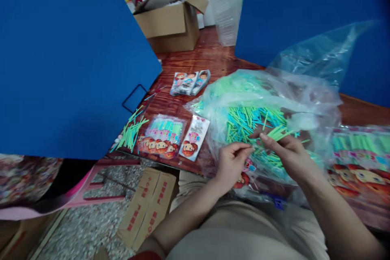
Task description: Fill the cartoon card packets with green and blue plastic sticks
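Note:
My right hand (292, 156) is closed around a small bunch of green sticks (276, 133), held over a large open clear plastic bag (219, 109). Inside that bag lie many loose thin green and blue sticks (243, 124). Just left of it, my left hand (231, 164) pinches the upper edge of a clear packet (243, 178) printed with a cartoon face. The packet hangs below the fingers, partly hidden by the hand. The fingertips of both hands are close together, apart by a small gap.
Left of the bag lie a stack of filled packets (161, 138), a white printed card packet (195, 138) and loose green sticks (132, 132). More filled packets (359, 162) lie at right. Behind are bundled cards (189, 83), a cardboard box (170, 24) and blue panels (67, 48).

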Tool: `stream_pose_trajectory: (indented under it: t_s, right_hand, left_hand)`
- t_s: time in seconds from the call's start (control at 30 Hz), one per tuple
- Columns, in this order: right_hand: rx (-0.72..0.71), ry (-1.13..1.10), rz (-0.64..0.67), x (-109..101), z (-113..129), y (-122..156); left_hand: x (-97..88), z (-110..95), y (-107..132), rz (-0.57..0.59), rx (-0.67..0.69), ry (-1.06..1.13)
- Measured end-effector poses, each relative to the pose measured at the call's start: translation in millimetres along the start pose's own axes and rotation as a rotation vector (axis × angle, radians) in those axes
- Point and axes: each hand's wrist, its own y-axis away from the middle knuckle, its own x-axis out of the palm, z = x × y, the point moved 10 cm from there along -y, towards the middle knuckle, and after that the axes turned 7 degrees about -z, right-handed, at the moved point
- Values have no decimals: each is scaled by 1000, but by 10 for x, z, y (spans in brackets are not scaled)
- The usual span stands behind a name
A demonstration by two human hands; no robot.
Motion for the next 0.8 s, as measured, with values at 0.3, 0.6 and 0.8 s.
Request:
stream_pose_trajectory:
  t_s: [0.3, 0.6, 0.8]
  right_hand:
    - [-125, -42, -18, 94, 362, -11]
    - [-160, 30, -106, 5, 407, 40]
    - [-115, -219, -109, -28, 378, 17]
  left_hand:
    - [-58, -98, -92, 2, -54, 94]
    - [23, -125, -137, 25, -72, 143]
    - [7, -156, -108, 3, -100, 163]
